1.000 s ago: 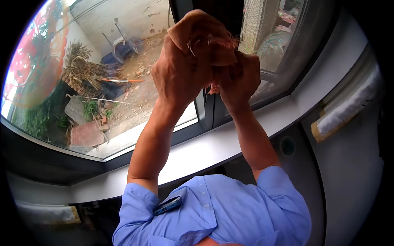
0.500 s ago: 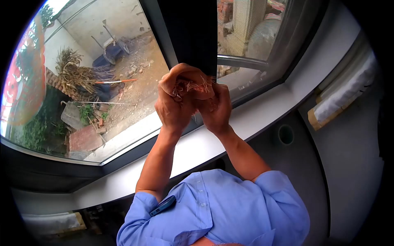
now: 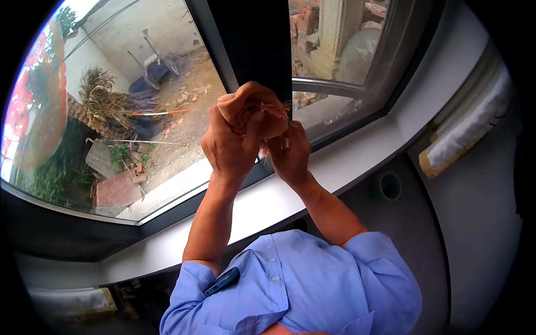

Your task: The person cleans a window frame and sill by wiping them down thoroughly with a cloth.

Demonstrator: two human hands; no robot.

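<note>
An orange-brown cloth (image 3: 252, 96) with frayed, stringy edges is bunched up between my two hands in front of the window. My left hand (image 3: 228, 146) is closed round its left side, the thumb pressed into the folds. On the lower right, the fingers of my right hand (image 3: 293, 149) are closed on the cloth too, partly hidden behind it. Loose threads hang between the hands. Both hands are raised above the white window sill (image 3: 268, 201), close to the dark window frame (image 3: 259, 44).
The large glass pane (image 3: 184, 123) at left looks onto a yard with a wheelbarrow (image 3: 151, 72), dry stalks and rubble. A smaller pane with a screen (image 3: 329, 39) is at right. A round opening (image 3: 389, 185) sits below the sill. A phone (image 3: 222, 281) sticks out of the shirt pocket.
My left hand has shifted slightly left and its thumb now pushes into the cloth's folds. My right hand has moved slightly down and left. The cloth is folded over more, covering some frayed threads.
</note>
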